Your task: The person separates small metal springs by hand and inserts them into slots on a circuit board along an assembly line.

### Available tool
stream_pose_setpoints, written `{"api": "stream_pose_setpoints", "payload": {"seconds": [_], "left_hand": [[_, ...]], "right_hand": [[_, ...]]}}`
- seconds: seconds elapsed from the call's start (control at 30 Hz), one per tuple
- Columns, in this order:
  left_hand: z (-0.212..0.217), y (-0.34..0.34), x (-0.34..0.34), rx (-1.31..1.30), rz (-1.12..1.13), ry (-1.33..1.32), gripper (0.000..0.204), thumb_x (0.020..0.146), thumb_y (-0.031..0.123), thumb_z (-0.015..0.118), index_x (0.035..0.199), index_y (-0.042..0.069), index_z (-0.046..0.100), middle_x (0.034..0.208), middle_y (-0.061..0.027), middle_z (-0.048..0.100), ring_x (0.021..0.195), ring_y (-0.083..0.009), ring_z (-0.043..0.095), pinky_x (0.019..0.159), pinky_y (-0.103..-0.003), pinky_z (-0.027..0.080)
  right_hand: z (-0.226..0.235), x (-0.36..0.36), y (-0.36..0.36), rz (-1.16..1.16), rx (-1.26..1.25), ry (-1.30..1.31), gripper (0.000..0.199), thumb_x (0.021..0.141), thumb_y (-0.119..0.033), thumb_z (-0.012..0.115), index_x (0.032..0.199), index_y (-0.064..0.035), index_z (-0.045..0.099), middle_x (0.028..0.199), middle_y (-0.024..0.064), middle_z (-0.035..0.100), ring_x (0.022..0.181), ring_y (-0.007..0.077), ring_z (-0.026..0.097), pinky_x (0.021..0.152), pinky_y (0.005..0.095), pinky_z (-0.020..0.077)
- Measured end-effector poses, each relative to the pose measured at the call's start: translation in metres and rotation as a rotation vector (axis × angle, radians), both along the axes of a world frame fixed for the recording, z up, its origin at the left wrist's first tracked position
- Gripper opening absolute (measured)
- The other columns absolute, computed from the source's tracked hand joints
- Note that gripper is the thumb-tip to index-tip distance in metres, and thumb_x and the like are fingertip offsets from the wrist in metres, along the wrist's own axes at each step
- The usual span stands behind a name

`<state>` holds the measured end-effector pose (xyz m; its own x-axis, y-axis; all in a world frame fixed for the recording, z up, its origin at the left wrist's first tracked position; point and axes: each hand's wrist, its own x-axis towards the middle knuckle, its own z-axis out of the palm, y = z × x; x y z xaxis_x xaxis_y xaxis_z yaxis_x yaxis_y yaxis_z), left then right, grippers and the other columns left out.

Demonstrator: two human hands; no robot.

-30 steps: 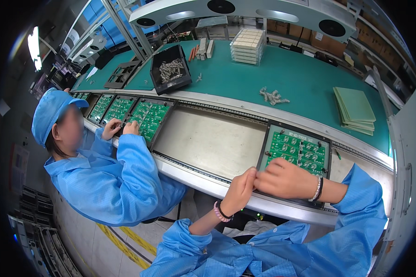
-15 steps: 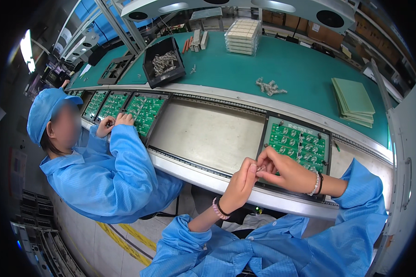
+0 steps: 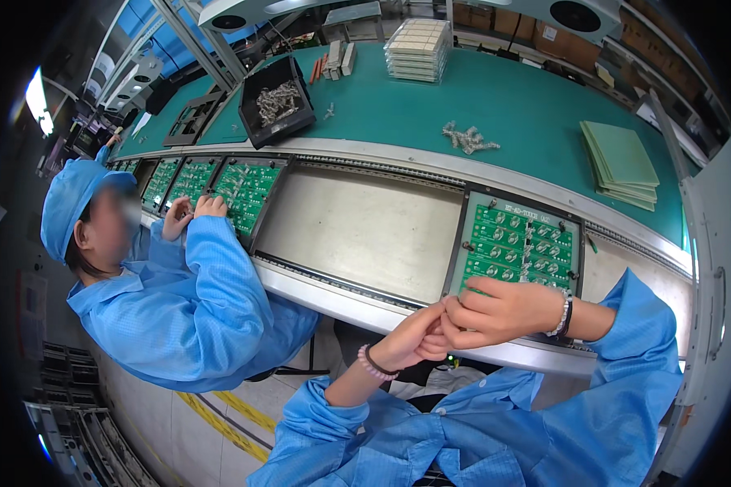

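A green circuit board panel (image 3: 521, 243) lies in a dark carrier frame on the conveyor in front of me. My right hand (image 3: 499, 308) hovers over the panel's near edge, fingers curled, and its fingertips meet those of my left hand (image 3: 414, 337) just off the conveyor rail. Whether a small part sits between the fingertips cannot be made out. Both wrists wear bracelets and blue sleeves.
A co-worker in blue (image 3: 162, 300) sits at my left with hands on other green boards (image 3: 248, 195). On the teal bench behind are a black bin of parts (image 3: 278, 101), loose white parts (image 3: 467, 140), stacked green sheets (image 3: 621, 162) and stacked trays (image 3: 418, 49).
My hands have drawn back from the panel's near edge and come together, fingertips touching, to the left of where they were. The view has shifted slightly.
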<state>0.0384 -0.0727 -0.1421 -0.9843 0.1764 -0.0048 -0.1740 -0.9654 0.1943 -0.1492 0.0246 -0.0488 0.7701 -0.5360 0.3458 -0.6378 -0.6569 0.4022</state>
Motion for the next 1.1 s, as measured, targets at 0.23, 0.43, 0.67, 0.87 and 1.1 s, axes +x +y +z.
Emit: {"api": "stream_pose_setpoints", "payload": {"seconds": [0.23,0.43,0.67,0.87,1.1], "left_hand": [[0.026,0.009,-0.002,-0.587,0.355,-0.195,0.03,0.107,0.031,0.034,0.091,0.009,0.045,0.064,0.0057,0.032,0.049,-0.0034,0.023,0.043,-0.021,0.018],[0.007,0.02,-0.007,-1.223,0.773,-0.171,0.019,0.104,0.023,0.044,0.104,0.004,0.047,0.067,-0.0008,0.047,0.052,-0.0075,0.039,0.047,-0.022,0.031],[0.009,0.015,-0.002,-1.824,0.85,-0.159,0.019,0.101,0.017,0.051,0.11,0.001,0.048,0.078,-0.0079,0.061,0.063,-0.014,0.057,0.056,-0.026,0.044],[0.009,0.004,0.008,-0.868,0.4,-0.181,0.024,0.105,0.028,0.043,0.101,0.005,0.051,0.062,0.0023,0.044,0.05,-0.0065,0.038,0.044,-0.022,0.029],[0.003,0.0,0.01,-0.613,0.036,-0.206,0.029,0.106,0.028,0.035,0.107,0.005,0.052,0.063,0.0061,0.037,0.049,-0.0024,0.027,0.043,-0.02,0.019]], "right_hand": [[0.0,0.019,0.015,-0.369,0.81,-0.912,0.014,0.094,-0.012,0.054,0.105,-0.0065,0.048,0.088,0.0056,0.054,0.073,0.0153,0.057,0.062,0.029,0.0492],[-0.012,0.024,0.007,-0.389,1.358,-1.817,0.012,0.101,-0.011,0.046,0.111,-0.0052,0.043,0.091,0.0057,0.054,0.065,0.0095,0.055,0.051,0.0236,0.0489],[-0.006,0.019,0.004,-0.509,1.136,-1.448,0.014,0.098,-0.011,0.05,0.11,-0.0049,0.045,0.091,0.0048,0.055,0.073,0.0094,0.055,0.057,0.0244,0.0509],[-0.017,0.003,0.001,-0.128,0.283,-0.282,0.016,0.089,-0.015,0.057,0.101,-0.0055,0.053,0.095,0.0059,0.058,0.08,0.0162,0.057,0.071,0.0287,0.0503],[-0.011,0.01,0.006,0.104,0.051,-0.021,0.022,0.091,-0.023,0.054,0.102,-0.0038,0.056,0.1,0.0077,0.06,0.084,0.0215,0.058,0.078,0.0302,0.0497]]}}
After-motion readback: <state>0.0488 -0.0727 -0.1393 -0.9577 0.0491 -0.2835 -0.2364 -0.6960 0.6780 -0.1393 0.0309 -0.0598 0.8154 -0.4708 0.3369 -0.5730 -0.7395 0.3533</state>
